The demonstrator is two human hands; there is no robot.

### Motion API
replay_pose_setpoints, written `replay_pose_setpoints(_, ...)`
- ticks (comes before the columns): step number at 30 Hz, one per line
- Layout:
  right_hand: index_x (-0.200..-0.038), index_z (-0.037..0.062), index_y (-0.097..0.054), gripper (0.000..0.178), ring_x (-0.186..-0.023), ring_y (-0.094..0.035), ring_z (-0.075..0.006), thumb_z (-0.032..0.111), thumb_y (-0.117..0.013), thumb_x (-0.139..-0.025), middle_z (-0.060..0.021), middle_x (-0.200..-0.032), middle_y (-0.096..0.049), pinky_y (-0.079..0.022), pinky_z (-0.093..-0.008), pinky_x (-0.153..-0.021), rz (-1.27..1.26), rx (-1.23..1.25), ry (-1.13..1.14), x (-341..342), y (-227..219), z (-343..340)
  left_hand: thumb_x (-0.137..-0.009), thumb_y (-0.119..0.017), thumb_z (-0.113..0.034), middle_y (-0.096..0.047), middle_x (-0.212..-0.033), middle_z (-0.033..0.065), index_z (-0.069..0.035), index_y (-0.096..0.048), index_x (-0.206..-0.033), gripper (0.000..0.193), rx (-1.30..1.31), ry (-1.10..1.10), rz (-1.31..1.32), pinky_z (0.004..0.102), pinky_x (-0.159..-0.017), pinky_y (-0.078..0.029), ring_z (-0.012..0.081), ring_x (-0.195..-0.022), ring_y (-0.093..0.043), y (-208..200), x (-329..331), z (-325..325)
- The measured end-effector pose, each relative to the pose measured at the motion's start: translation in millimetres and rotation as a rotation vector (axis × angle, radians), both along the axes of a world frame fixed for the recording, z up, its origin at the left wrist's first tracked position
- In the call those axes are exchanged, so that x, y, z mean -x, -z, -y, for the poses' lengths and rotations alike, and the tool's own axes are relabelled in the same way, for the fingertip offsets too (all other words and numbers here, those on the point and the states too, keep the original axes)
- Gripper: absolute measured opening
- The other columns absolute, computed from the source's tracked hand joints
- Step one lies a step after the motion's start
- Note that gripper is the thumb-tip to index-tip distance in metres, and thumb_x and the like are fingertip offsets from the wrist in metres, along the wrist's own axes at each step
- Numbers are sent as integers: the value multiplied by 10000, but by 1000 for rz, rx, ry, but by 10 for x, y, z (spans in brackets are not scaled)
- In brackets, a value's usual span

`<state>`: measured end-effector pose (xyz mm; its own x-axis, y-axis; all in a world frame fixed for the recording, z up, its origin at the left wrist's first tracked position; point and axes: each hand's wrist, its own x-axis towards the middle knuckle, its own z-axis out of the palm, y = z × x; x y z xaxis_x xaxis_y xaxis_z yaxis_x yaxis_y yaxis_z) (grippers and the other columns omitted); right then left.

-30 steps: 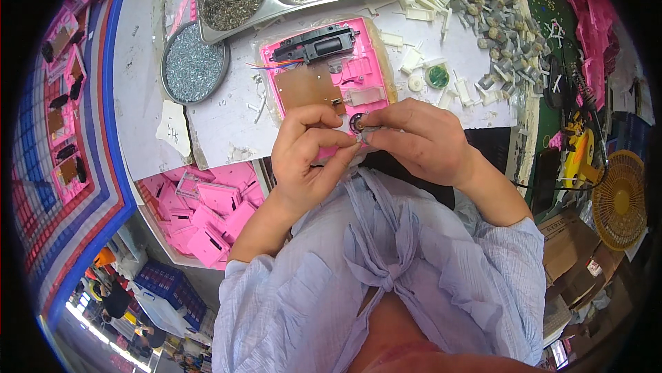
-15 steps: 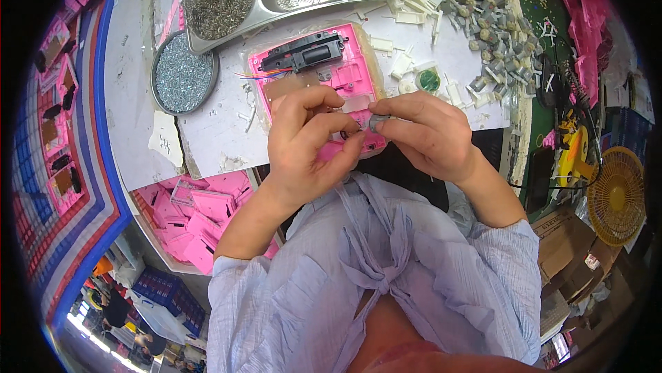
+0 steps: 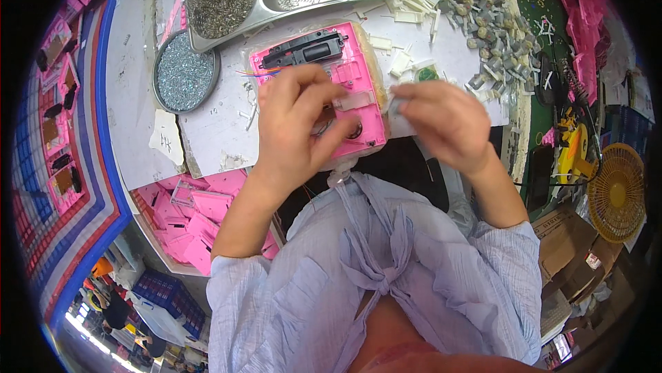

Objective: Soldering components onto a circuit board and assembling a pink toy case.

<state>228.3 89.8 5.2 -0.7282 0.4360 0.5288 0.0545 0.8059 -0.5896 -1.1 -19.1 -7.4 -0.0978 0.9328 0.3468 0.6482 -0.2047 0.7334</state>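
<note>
A pink plastic housing [image 3: 373, 124] lies on a padded, film-wrapped block in front of me. A black plastic mechanism [image 3: 314, 50] sits along its far side, with thin coloured wires at the left. My left hand [image 3: 293, 121] rests over the housing's left part, thumb and forefinger apart, and I see nothing between them. A clear plastic piece [image 3: 355, 101] lies by its fingertips, and a round dark fitting [image 3: 356, 130] shows near the thumb. Just right of the housing, my right hand [image 3: 448, 123] is smeared by motion, its fingers closed on a small grey part [image 3: 396, 106].
A round dish of small screws [image 3: 185, 73] and a metal tray of springs [image 3: 221, 7] stand at the far left. Grey and white parts [image 3: 493, 38] heap at the right, beside white plastic pieces [image 3: 407, 17]. A box of pink housings [image 3: 200, 211] stands below left.
My right hand has moved right, off the housing, with the small grey part. The left thumb and forefinger have spread apart, and that hand has shifted slightly left.
</note>
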Motion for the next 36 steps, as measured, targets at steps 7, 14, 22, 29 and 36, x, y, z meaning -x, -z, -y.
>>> replay_pose_setpoints(7,-1176,16,-656,346,-922,-742,-299,-18,-753,-846,-150,-1113,-744,-588,-350,-791,8,121,181,217,49,-165,-740,-817,-181,-638,-1036,35,-156,-742,-911,188,-46,84,-402,425,-871,-379,254,-943,-585,66,-33,-31)
replay_pose_setpoints(14,-1088,53,-650,283,-1423,-346,-509,89,-764,-832,-221,-1457,-543,-303,-551,-1179,211,70,96,532,221,-165,-757,-789,-165,-646,-1254,64,-144,-773,-1105,349,25,26,-235,446,-1018,-370,311,-1211,-545,22,142,378)
replay_pose_setpoints(22,-1053,77,-673,256,-1451,-294,-489,132,-773,-823,-196,-1511,-494,-277,-544,-1190,333,11,144,580,195,-178,-846,-782,-149,-682,-1077,45,-112,-698,-990,171,55,-360,-510,415,-976,-331,234,-1045,-615,118,457,142)
replay_pose_setpoints(29,-977,68,-710,196,-1427,-338,-478,130,-779,-805,-177,-1471,-537,-320,-535,-1173,417,-53,122,620,91,-209,-793,-811,-136,-680,-1002,-18,-148,-722,-923,158,6,-283,-489,415,-927,-313,202,-968,-601,144,295,318)
replay_pose_setpoints(36,-986,102,-724,219,-1396,-428,-422,97,-796,-779,-120,-1422,-603,-386,-525,-1137,346,-147,90,767,-141,-233,-779,-798,-131,-671,-984,-20,-144,-721,-912,154,-22,-312,-463,431,-925,-305,199,-944,-602,177,326,340)
